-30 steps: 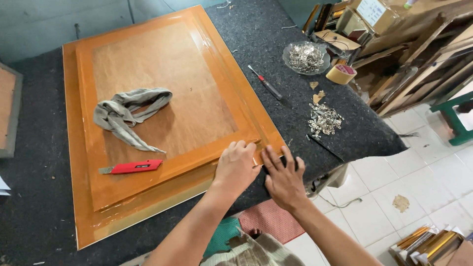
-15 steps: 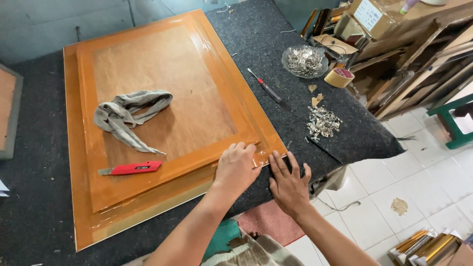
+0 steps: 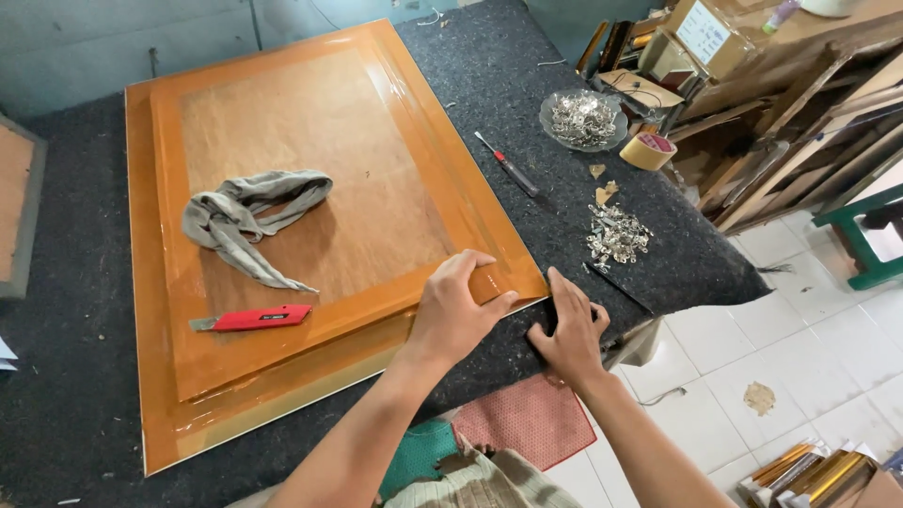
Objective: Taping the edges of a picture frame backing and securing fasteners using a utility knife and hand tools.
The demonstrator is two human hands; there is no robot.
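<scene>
Head view: a glass dish at the far right of the bench holds a heap of small metal clips; a second, loose heap of clips lies on the dark felt nearer the edge; one roll of tape sits beside the dish; one screwdriver, one red utility knife, one grey rag. The taped board lies on a larger board; its near right corner sits close to the bench edge. The left hand presses flat on that corner, grasping nothing; the right hand rests beside it on the felt, fingers bent, holding nothing visible; bare felt lies right of the board.
</scene>
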